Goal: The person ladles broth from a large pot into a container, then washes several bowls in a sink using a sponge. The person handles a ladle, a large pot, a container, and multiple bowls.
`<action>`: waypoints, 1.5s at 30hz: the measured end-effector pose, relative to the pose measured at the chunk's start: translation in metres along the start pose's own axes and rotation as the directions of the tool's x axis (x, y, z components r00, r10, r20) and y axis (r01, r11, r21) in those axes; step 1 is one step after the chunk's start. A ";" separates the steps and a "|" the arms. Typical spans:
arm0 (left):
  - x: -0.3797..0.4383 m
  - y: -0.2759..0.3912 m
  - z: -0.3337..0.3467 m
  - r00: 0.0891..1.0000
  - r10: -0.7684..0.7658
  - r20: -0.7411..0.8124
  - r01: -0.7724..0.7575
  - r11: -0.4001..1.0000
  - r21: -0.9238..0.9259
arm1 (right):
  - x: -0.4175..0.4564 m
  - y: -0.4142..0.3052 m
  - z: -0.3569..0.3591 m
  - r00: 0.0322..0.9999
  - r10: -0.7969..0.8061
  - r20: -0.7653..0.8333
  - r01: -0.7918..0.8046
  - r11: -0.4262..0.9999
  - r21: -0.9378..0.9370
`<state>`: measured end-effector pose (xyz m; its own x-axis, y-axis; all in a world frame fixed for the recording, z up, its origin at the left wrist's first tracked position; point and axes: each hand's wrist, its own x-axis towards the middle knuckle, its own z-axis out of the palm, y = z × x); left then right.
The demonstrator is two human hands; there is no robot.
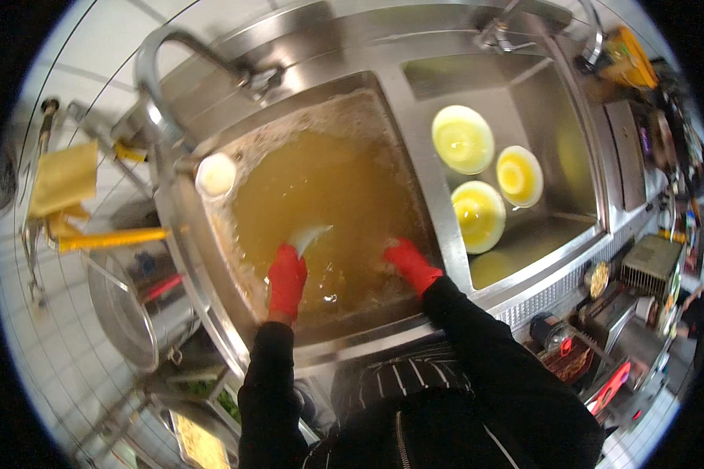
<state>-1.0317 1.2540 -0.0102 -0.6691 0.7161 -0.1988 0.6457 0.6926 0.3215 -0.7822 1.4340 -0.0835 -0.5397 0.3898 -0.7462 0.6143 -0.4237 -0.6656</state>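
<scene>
My left hand [287, 278], in a red rubber glove, grips a pale dish [310, 237] whose curved rim breaks the surface of cloudy brown water [328, 176]. The rest of the dish is hidden below. My right hand [410, 264], gloved in the same red, dips its fingers into the water near the right wall of the steel sink basin [408, 146]. Murk hides its fingertips and anything they may touch. Foam lines the basin's back and left sides, where a white cup-like container [216, 175] stands in the corner.
The right-hand basin [540, 105] holds three yellowish bowls, including a larger one [463, 139] and a smaller one [520, 176]. A curved faucet [152, 99] arches over the left rim. A large steel pot [129, 316] stands at left; kitchen equipment [651, 258] lines the right.
</scene>
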 end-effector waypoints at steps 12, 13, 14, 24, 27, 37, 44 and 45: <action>-0.020 0.024 -0.029 0.751 -0.572 0.330 0.360 -0.065 -0.931 | -0.030 -0.090 0.043 0.925 -0.380 -0.010 0.370 0.894 0.255; -0.021 0.034 -0.023 0.738 -0.576 0.351 0.365 -0.096 -0.926 | -0.042 -0.105 0.062 0.881 -0.472 -0.015 0.472 0.882 -0.009; -0.020 0.041 -0.011 0.729 -0.575 0.372 0.371 -0.126 -0.920 | -0.058 -0.123 0.079 0.832 -0.552 0.057 0.554 0.829 -0.071; -0.011 0.024 -0.001 0.742 -0.385 0.548 0.665 0.320 -0.675 | -0.045 -0.078 0.097 0.889 -0.410 0.204 0.423 0.906 -0.027; -0.031 0.026 0.039 0.724 -0.512 0.463 0.548 0.019 -0.836 | -0.057 -0.094 0.109 0.871 -0.320 0.372 0.491 0.565 -0.663; -0.011 0.047 -0.020 0.694 -0.339 0.635 0.689 0.055 -0.723 | -0.052 -0.080 0.095 0.761 -0.529 0.376 0.646 0.561 -0.518; -0.023 0.026 0.018 0.818 -0.359 0.450 0.519 0.123 -0.846 | -0.067 -0.092 0.123 0.793 -0.555 0.249 0.599 0.641 -0.479; -0.021 0.027 0.005 0.801 -0.337 0.495 0.557 0.114 -0.823 | -0.063 -0.088 0.116 0.761 -0.604 0.236 0.636 0.626 -0.451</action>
<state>-0.9988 1.2583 -0.0017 -0.5712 0.3833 -0.7258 -0.6017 0.4059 0.6879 -0.8687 1.3523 0.0207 -0.9178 0.3594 -0.1690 0.3007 0.3511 -0.8867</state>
